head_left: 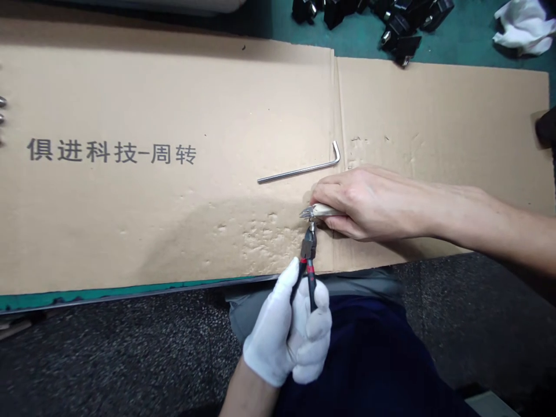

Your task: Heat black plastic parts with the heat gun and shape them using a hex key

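Note:
My left hand [291, 330], in a white glove with the palm up, is closed around the black and red handles of a pair of pliers [308, 249]. The jaws point away from me and seem to grip a small shiny metal piece [313, 226]. My right hand [365, 202], bare, is closed on a tool with a pale handle and pointed metal jaws [308, 212], apparently a second pair of pliers. Its tip meets the small piece just above the first pliers' jaws. Most of its handle is hidden in my fingers. Beyond the hands lies a bent hex key [299, 171].
A flat cardboard sheet [108, 214] with printed characters and a crease covers the green table [278, 20]. Several black parts [395, 29] lie at the back, near a crumpled white cloth [523, 26]. A dark object [546, 127] is at the right edge, metal pieces [2, 102] at the left.

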`<state>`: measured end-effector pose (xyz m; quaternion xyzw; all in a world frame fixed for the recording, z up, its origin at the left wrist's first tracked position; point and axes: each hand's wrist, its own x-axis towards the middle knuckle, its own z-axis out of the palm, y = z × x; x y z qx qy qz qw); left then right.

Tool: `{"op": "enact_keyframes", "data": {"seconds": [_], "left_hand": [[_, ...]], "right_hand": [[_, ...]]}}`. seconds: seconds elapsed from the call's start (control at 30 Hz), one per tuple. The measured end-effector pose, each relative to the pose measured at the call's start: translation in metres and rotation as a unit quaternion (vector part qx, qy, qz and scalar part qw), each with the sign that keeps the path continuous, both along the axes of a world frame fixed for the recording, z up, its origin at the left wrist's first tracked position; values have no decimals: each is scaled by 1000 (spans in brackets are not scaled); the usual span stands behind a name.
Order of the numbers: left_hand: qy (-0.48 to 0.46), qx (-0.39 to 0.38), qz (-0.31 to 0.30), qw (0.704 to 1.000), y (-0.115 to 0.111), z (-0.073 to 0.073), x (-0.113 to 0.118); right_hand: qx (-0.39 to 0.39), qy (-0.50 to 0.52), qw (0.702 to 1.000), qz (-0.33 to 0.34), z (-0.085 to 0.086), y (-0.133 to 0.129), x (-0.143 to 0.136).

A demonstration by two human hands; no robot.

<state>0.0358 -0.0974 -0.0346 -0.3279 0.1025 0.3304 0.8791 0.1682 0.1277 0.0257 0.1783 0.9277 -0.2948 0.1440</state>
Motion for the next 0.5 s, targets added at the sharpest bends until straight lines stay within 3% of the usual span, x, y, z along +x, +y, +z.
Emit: {"op": "enact_keyframes", "data": {"seconds": [0.33, 0.5], "left_hand": [[13, 29, 62, 998, -1, 4, 6], [70, 13, 60, 996, -11, -4, 14]], "right_hand": [[-26, 38, 997, -61, 1, 1, 10], [-75, 94, 984, -134, 1, -1, 20]]}}
